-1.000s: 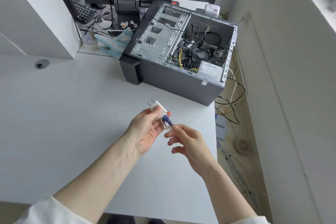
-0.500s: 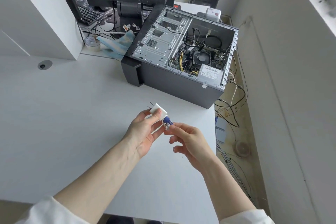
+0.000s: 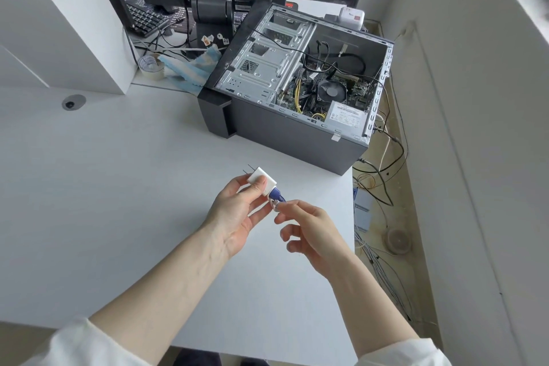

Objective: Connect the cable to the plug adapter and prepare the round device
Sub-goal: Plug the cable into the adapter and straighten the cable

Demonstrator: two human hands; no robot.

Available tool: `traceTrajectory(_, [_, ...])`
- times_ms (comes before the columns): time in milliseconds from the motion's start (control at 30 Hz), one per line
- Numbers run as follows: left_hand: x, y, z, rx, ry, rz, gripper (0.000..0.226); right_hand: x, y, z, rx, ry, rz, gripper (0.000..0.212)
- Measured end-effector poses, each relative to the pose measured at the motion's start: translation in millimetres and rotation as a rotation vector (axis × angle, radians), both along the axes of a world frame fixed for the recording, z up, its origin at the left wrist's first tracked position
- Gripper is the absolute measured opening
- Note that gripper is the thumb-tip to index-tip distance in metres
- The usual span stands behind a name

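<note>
A wide white table (image 3: 89, 202) fills most of the view, bare on its near and left sides. At its far right sits an open computer case (image 3: 297, 92) lying on its side, its near wall running close to the table's right edge. All places below are given from this case.

In front of the case, above bare table, a person's left hand (image 3: 237, 214) pinches a small white plug adapter (image 3: 261, 181), prongs pointing away to the left. The right hand (image 3: 309, 229), just right of it, has its fingers (image 3: 292, 205) closed on the blue cable connector (image 3: 277, 196), which touches the adapter's near face.

Compared with a second ago, both hands have kept their grips and the connector sits a little closer in, so the plug-in step seems nearly or just done; whether it is fully seated cannot be told.

The table edge drops off just right of the right hand, with tangled cables on the floor (image 3: 383, 217) below. Open room lies left. No round device on the table can be identified.
</note>
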State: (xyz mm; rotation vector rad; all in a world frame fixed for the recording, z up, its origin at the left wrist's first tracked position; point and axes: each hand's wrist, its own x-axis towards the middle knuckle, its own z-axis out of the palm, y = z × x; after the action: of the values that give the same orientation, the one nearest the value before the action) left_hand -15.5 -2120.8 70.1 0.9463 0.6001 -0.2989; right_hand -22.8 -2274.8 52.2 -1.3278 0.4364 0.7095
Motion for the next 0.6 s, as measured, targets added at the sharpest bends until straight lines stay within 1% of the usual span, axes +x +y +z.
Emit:
traceTrajectory(200, [0.8, -2.5, -2.5, 0.022, -0.017, 0.013, 0.022, 2.3, 1.7, 0.7, -0.058, 0.004, -0.023, 0.012])
traceTrajectory(467, [-2.8, -6.6, -5.7, 0.031, -0.032, 0.076, 0.016, 5.3, 10.1, 3.8, -0.200, -0.006, -0.062, 0.019])
traceTrajectory(600, [-3.8, -6.0, -7.4, 0.032, -0.024, 0.079, 0.022, 4.5, 13.7, 2.7, -0.266, -0.023, -0.071, 0.019])
